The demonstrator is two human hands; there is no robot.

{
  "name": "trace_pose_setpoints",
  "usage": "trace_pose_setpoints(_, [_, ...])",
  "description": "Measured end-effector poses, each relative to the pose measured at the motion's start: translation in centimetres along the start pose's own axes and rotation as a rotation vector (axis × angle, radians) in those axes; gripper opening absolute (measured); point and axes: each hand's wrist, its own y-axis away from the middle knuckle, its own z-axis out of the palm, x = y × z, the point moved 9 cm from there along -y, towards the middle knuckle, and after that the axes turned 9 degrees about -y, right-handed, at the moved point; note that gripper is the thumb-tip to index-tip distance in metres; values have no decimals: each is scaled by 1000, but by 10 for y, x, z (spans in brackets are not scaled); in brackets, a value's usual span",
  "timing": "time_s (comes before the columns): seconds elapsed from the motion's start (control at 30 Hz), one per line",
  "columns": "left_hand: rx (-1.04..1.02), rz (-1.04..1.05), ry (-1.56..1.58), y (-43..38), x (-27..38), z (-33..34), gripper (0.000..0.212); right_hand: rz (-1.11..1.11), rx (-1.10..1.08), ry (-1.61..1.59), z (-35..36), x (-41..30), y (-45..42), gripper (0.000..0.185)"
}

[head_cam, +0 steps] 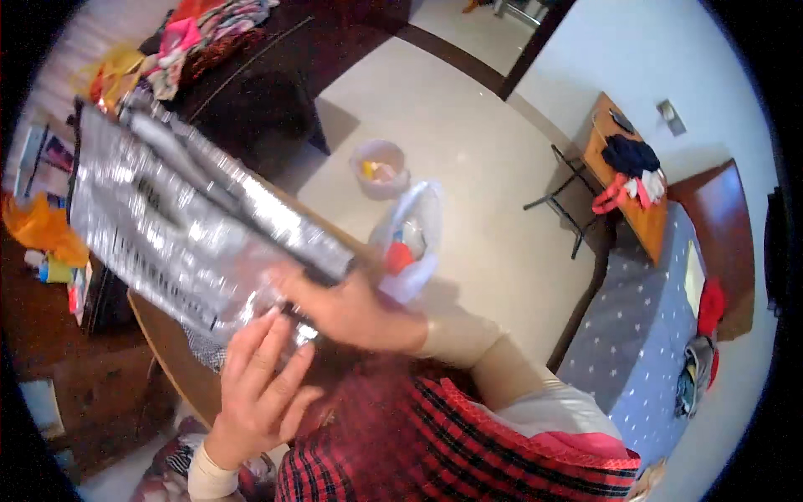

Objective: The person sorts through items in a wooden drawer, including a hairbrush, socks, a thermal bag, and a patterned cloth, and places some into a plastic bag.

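A large silver foil bag (pixel 207 245) slants across the left side of the view, blurred, with a printed barcode on its face. My right hand (pixel 357 314) grips the bag's near end, its thumb lying over the foil. At the bag's lower corner is my left hand (pixel 263 376), fingers apart and tips against or very close to the foil. No grip by the left hand shows. Beneath the bag runs the edge of a wooden table (pixel 160 345), with a piece of checked cloth (pixel 204 348) partly hidden on it.
On the tiled floor stand a bin (pixel 381 169) and a white plastic bag (pixel 414 270) with items inside. A folding table (pixel 652 235) holds clothes beside a bed (pixel 627 339). Folded textiles (pixel 207 37) lie on a dark cabinet. An orange plastic bag (pixel 44 229) is at far left.
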Motion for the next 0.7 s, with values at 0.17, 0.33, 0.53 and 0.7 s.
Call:
trace_pose_setpoints(0.17, [162, -6, -115, -31, -21, -20, 27, -140, 396, 520, -167, -61, -8, 32])
trace_pose_setpoints(0.33, [190, -124, -100, -26, -69, -10, 21, 45, 745, 529, -321, -51, 16, 18])
trace_pose_setpoints(0.53, [105, -207, -202, -38, -103, 3, 24, 570, 730, 845, -423, 151, 43, 30])
trace_pose_setpoints(0.7, [26, -280, -257, -25, -119, 4, 26, 610, 942, 678, -469, 278, 45, 30])
